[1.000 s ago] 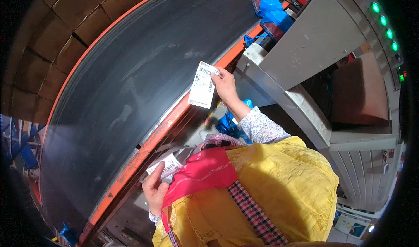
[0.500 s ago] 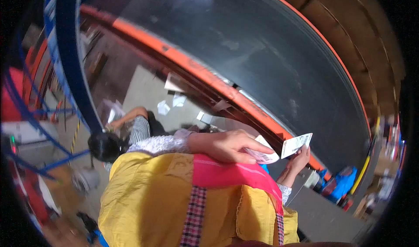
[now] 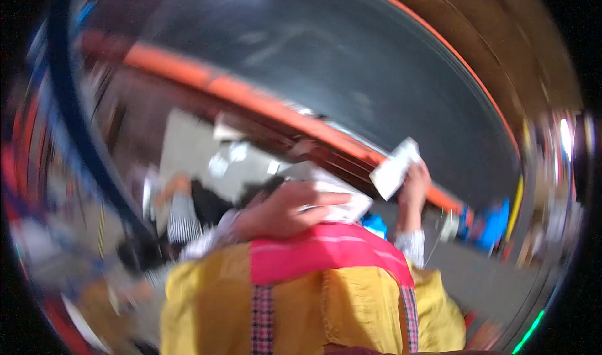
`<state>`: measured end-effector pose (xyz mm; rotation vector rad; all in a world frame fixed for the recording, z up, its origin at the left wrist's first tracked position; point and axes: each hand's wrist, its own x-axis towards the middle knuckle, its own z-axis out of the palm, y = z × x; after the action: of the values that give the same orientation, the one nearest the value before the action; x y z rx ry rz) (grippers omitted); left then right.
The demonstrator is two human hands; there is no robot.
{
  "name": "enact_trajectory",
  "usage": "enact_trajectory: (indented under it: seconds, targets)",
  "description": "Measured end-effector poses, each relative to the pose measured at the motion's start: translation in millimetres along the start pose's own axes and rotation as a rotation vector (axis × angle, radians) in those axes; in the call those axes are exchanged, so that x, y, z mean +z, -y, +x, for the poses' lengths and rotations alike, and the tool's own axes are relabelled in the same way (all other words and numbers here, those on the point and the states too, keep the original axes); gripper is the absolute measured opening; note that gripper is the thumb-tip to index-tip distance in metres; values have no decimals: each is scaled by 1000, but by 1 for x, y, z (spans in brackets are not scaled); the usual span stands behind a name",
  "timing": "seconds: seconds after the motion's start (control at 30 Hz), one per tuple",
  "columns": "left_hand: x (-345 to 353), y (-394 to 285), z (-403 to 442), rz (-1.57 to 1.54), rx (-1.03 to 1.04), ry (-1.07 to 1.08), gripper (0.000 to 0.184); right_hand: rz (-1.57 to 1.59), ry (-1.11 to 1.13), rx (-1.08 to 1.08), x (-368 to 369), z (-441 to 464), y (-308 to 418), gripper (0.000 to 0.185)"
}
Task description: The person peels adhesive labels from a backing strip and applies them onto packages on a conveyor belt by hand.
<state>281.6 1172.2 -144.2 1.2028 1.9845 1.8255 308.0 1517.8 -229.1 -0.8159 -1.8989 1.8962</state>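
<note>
My left hand (image 3: pixel 285 212) is closed on a stack of white printed labels (image 3: pixel 353 206), just above the pink band of my yellow apron (image 3: pixel 213 292). Motion smears the print. Farther right, my right hand (image 3: pixel 415 185) pinches a single white label (image 3: pixel 395 169) between thumb and fingers. That label is tilted up in front of the orange edge of the conveyor belt (image 3: pixel 301 60), apart from the stack. Whether it touches the belt edge I cannot tell.
An orange rail (image 3: pixel 251 95) runs along the belt's near side. At left stand a blue metal frame (image 3: pixel 75 129) and another person in a striped sleeve (image 3: pixel 182 220). White papers (image 3: pixel 227 157) lie on the floor. A blue bag-like item (image 3: pixel 495 223) is at right.
My right hand has lifted its label up and left against the belt edge. My left hand has shifted left with the stack, which shows more. The whole view has turned and blurred.
</note>
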Motion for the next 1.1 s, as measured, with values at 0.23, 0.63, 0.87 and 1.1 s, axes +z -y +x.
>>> enact_trajectory:
  seconds: [0.23, 0.63, 0.87, 1.1]
  targets:
    - [10, 0, -10, -158, -284, -342, 32, 6, -182, -181, -1, -22, 31, 29]
    - [20, 35, 32, -385, -295, 13, 40, 120, -655, -166, -101, -40, -4, 23]
    - [36, 40, 61, -350, -423, 24, 43, 242, -1146, -177, -296, 67, -23, 64]
    - [56, 32, 111, -320, -501, -2, 45, 369, -1734, -215, -433, 119, 5, 65]
